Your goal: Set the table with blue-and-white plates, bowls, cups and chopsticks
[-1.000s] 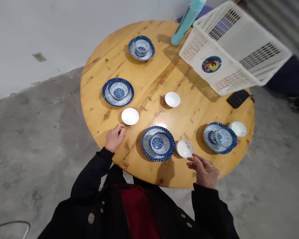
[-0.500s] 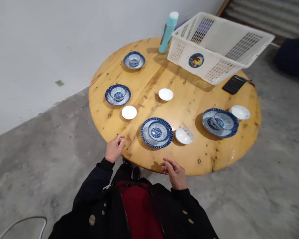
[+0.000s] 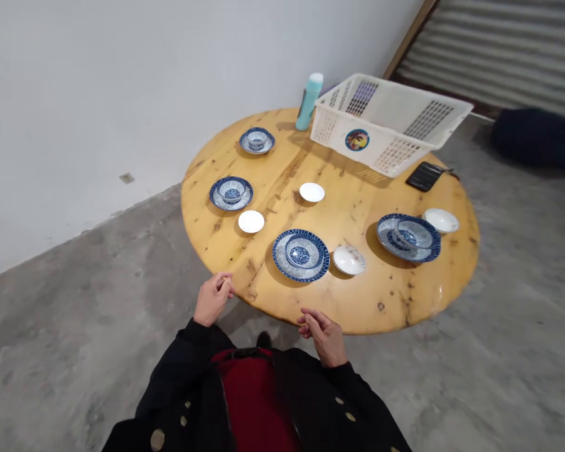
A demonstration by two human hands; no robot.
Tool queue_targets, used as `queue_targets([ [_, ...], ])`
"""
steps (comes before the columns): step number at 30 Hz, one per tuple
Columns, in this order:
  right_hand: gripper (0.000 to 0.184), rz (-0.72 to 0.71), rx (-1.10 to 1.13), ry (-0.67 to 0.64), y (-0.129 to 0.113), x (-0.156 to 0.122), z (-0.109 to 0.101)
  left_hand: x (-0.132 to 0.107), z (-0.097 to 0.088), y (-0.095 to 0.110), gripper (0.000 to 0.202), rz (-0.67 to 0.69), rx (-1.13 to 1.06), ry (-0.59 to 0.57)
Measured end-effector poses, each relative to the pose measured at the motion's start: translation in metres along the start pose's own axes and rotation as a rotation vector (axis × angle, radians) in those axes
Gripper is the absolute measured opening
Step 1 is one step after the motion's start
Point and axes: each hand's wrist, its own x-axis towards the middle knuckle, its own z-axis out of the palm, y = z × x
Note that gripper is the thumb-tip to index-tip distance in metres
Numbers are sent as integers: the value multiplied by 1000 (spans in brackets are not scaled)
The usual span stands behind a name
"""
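Hovering by the tabletop (image 3: 395, 301) edge, your left hand (image 3: 213, 299) curls, seemingly empty, and your right hand (image 3: 322, 336) stays half-open, empty; a careless reach could knock the blue plate (image 3: 282, 263) or white saucer (image 3: 349, 260).

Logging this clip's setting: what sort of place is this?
Probably a bare utility or storage room, not a dining room: a round wooden table stands on a bare concrete floor near a corrugated shutter.

Gaps between dishes (image 3: 231, 193) on the wooden table (image 3: 381, 276), blue-rimmed plate (image 3: 300, 255) and white saucer (image 3: 349, 260) ahead
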Motion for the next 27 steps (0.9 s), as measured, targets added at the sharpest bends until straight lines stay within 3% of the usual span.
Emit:
queue_targets([
  [3,55,-18,18,69,-4,0,21,12,-31,-5,35,25,-39,-11],
  [5,53,-31,28,102,-10,1,48,21,-61,-11,35,42,-52,-3],
  [12,50,-23,4,-9,-25,-8,182,49,-181,-50,36,17,-10,128],
  [17,50,8,-9,-45,-16,-16,254,70,-234,-78,34,14,18,65],
  [19,49,12,-11,-13,-16,-16,269,82,-247,-85,34,13,30,41],
  [22,46,-34,-23,70,-23,-7,276,107,-254,-86,35,28,41,-14],
  [27,41,-187,-60,280,-56,43,254,166,-244,-61,39,115,73,-170],
])
